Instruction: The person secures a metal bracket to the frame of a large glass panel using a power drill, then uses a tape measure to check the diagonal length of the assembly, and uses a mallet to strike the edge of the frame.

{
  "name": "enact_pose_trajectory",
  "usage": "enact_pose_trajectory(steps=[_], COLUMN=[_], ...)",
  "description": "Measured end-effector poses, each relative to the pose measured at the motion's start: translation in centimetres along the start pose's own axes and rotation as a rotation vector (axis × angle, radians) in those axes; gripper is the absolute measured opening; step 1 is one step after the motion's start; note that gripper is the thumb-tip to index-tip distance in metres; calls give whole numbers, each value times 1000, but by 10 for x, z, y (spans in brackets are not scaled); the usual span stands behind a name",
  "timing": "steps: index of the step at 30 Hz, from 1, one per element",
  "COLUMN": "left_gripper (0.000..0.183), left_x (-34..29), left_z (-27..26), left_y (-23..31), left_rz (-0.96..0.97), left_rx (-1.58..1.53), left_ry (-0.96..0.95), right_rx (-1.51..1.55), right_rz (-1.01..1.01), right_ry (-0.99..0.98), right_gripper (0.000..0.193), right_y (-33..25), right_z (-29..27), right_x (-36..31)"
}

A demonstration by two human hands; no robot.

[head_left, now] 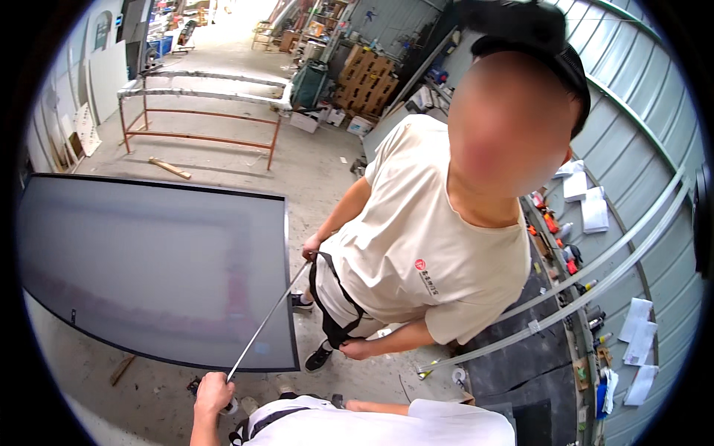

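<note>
My left hand [213, 392] is closed in a fist around the near end of a tape measure, whose thin pale blade [262, 327] stretches up to the right. A co-worker's hand [311, 247] grips the blade's far end. Below the blade lies a large grey panel [149, 260] with a black edge, and my fist is just off its near right corner. My right hand [355, 406] is by my waist in front of my white shirt; its fingers are too hidden to make out.
The co-worker [416, 238], in a beige T-shirt, stands across from me at the panel's right end, other hand by a black cloth. Behind the panel stands a rusty metal rack [201, 137]. To the right runs a dark workbench [520, 349] with tools and clear tubes [565, 297].
</note>
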State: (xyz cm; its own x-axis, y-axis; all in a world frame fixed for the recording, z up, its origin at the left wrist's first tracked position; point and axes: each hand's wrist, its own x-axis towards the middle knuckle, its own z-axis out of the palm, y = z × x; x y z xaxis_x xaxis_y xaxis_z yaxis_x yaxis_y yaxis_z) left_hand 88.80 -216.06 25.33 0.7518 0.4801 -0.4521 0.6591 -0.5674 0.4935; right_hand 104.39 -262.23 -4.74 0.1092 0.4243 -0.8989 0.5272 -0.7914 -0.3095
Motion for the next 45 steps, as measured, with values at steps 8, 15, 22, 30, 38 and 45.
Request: enact_pose_trajectory(steps=[8,15,22,30,38,45], left_gripper=[25,23,25,22,17,20], left_x=[-30,-85,-177,-300,-382,-382], left_z=[-18,-51,-88,-125,-163,-221], left_y=[5,-19,-75,-234,-369,-483], left_rz=[-99,-57,-112,106,137,151], left_rx=[65,119,42,40,-86,103], left_ry=[4,62,34,106,39,63], right_rx=[-101,-107,-13,65,-134,-494], right_rz=[-83,17,157,277,56,-139], right_ry=[-18,-25,160,166,104,-42], right_gripper=[38,39,38,30,30,29], right_y=[-10,-37,-96,-198,-340,-459], right_z=[3,12,46,174,223,234], right_x=[19,8,-29,0,15,84])
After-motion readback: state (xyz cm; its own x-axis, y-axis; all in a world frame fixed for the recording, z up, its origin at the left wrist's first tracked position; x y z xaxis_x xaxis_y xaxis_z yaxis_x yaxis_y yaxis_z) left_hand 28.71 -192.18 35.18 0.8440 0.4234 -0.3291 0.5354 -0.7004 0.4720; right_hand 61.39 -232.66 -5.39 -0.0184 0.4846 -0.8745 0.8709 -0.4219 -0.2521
